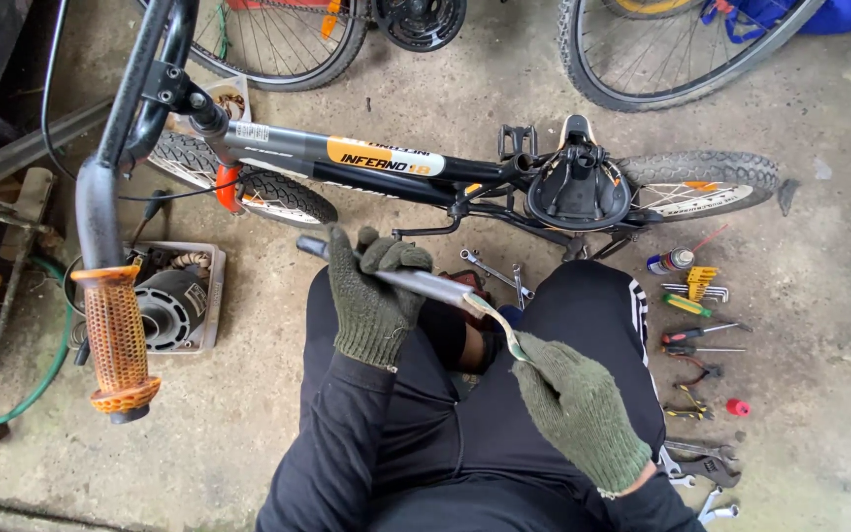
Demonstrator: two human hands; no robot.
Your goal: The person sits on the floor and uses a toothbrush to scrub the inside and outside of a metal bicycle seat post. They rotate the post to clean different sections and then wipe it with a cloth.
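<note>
Both my hands wear dark green knit gloves. My left hand [374, 291] is shut around a bare grey metal handlebar tube [435, 287] that runs from upper left to lower right over my lap. My right hand [578, 409] holds a thin flat metal lever [504, 330], a spoon-like handle, with its tip pushed against the tube's end. I am seated in dark clothes. A small bicycle [386, 163] with a grey and black frame lies on its side on the concrete just beyond my knees, its black saddle [578, 187] toward the right.
An orange rubber grip [118, 345] on the handlebar's other end hangs at the left. Several wrenches, screwdrivers, pliers and a spray can [670, 260] lie on the floor to the right. A tray with a motor [174, 300] stands at left. Two bicycle wheels [662, 49] are behind.
</note>
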